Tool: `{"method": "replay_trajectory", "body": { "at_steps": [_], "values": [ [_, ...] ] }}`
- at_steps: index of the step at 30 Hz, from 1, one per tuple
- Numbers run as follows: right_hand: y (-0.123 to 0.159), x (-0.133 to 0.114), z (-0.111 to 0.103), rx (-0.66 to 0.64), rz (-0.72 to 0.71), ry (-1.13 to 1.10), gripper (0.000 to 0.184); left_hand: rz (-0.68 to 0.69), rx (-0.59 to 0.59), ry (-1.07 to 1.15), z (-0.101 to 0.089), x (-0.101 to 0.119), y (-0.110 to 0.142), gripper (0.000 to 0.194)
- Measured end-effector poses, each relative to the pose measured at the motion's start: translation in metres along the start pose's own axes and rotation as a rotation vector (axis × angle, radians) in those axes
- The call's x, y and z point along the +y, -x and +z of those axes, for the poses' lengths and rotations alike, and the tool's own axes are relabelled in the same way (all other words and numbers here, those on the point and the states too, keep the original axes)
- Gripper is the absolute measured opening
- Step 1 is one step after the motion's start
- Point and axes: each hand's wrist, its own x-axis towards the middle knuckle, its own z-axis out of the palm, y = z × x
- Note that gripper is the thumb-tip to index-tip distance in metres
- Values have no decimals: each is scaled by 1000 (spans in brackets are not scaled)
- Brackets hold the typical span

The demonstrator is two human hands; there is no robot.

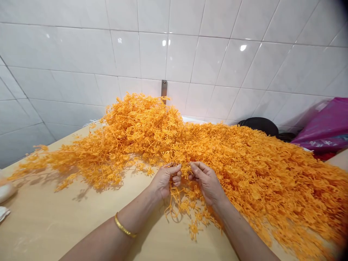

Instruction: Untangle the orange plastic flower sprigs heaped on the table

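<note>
My left hand [167, 178] is closed around thin orange stems of an artificial flower sprig [182, 206], whose small blossoms dangle below it over the table. Close by on the right, my right hand [204, 178] has its thumb and fingers pinched together at the same sprig; exactly what sits between the fingertips is hidden. Beyond both hands, a tall bundle of orange artificial flowers [146, 127] lies with its branches reaching left. A broad heap of more such flowers [261, 170] spreads to the right, brushing my right forearm.
The pale wooden table [67, 224] meets a white tiled wall [179, 54], with a metal bracket [164, 90] on it. Black round objects [259, 125] and a purple bag [323, 125] stand at the back right. A white item [4, 213] lies at the left edge.
</note>
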Motion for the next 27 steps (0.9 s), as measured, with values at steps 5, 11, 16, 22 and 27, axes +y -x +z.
{"method": "replay_trajectory", "body": {
  "at_steps": [5,11,16,22,27],
  "values": [
    [2,1,-1,70,-181,322,21,-18,-14,27,-1,-2,-1,16],
    [6,-2,1,170,-362,626,14,-105,-58,113,-5,-6,-3,15],
    [7,0,6,143,-353,598,16,-175,-66,185,-3,-4,-2,23],
    [7,-14,0,309,-280,504,19,-125,-64,108,4,-8,4,29],
    [-3,-33,-32,606,-281,139,19,-67,-58,128,-2,-11,4,29]
  ]
}}
